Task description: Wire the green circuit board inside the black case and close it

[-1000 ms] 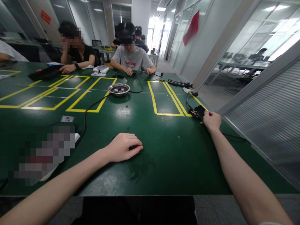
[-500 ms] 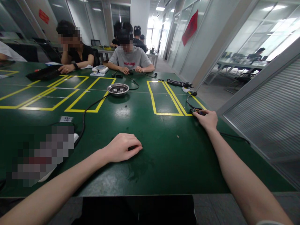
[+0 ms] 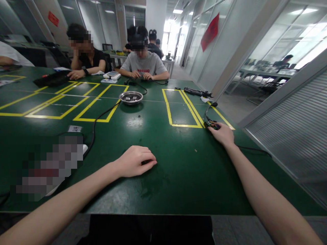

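My right hand [image 3: 222,134] reaches over the right part of the green table and is closed on a small dark device with coloured parts [image 3: 214,125]; its exact kind is unclear. A thin black lead with a rounded black end [image 3: 214,104] lies just beyond the device. Near the table's front middle rests my left hand [image 3: 136,160], fingers together and curled, the thumb tip close to the fingertips. Nothing shows in that hand, though its palm side is hidden.
Yellow tape outlines [image 3: 185,126] mark the green table [image 3: 176,177]. A steel bowl [image 3: 131,98] holds small metal pieces. A black folded tripod-like item [image 3: 198,92] lies at the far right. A black cable [image 3: 94,131] runs past a blurred-out item. Two people sit across the table.
My right hand has shifted slightly left and nearer with the dark device, which shows more of its coloured parts. My left hand stays in place. The view has turned a little left.
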`<state>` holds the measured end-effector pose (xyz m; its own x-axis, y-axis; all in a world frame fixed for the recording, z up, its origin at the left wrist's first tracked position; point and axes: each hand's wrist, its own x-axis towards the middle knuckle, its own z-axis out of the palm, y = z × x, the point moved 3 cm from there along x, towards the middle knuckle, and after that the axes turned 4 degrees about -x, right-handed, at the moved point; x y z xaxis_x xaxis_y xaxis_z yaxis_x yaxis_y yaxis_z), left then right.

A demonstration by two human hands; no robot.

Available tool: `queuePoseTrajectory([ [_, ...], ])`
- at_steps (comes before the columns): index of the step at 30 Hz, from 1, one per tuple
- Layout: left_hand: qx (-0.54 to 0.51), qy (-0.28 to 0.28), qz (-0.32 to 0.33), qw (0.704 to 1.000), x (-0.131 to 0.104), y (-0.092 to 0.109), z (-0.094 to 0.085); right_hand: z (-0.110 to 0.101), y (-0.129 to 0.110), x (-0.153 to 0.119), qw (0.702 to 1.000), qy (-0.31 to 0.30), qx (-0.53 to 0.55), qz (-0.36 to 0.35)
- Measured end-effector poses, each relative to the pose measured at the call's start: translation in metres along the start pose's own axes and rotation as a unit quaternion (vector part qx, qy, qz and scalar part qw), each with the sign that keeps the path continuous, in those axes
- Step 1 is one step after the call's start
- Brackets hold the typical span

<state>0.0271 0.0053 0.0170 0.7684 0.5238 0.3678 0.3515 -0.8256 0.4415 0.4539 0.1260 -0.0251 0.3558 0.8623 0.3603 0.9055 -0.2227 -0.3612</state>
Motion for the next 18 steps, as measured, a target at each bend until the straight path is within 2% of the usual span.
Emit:
queuePoseTrajectory([
  [3,0.001,0.005,-0.008,1.000,0.001,-0.002,-0.001,0.004,-0.043,-0.022,0.998,-0.055,0.025,-0.035],
  [6,-0.005,0.025,-0.014,1.000,0.002,-0.003,-0.004,0.005,-0.096,-0.057,0.972,-0.119,0.107,-0.172],
  [8,-0.006,0.050,-0.015,0.999,0.002,-0.002,-0.007,0.002,-0.130,-0.088,0.925,-0.178,0.178,-0.285],
  [11,-0.001,0.081,-0.004,0.997,0.003,0.001,-0.009,-0.009,-0.167,-0.135,0.822,-0.277,0.239,-0.436],
  [12,-0.005,0.078,0.002,0.997,0.003,0.002,-0.008,-0.013,-0.175,-0.147,0.789,-0.306,0.252,-0.470],
  [14,-0.017,0.051,0.009,0.999,0.003,0.004,-0.004,-0.019,-0.183,-0.164,0.750,-0.332,0.260,-0.510],
  [16,-0.019,0.023,0.001,1.000,0.003,0.004,0.000,-0.022,-0.185,-0.169,0.739,-0.328,0.270,-0.522],
  [18,-0.007,0.011,-0.014,1.000,0.003,0.002,0.003,-0.024,-0.183,-0.165,0.751,-0.295,0.280,-0.520],
])
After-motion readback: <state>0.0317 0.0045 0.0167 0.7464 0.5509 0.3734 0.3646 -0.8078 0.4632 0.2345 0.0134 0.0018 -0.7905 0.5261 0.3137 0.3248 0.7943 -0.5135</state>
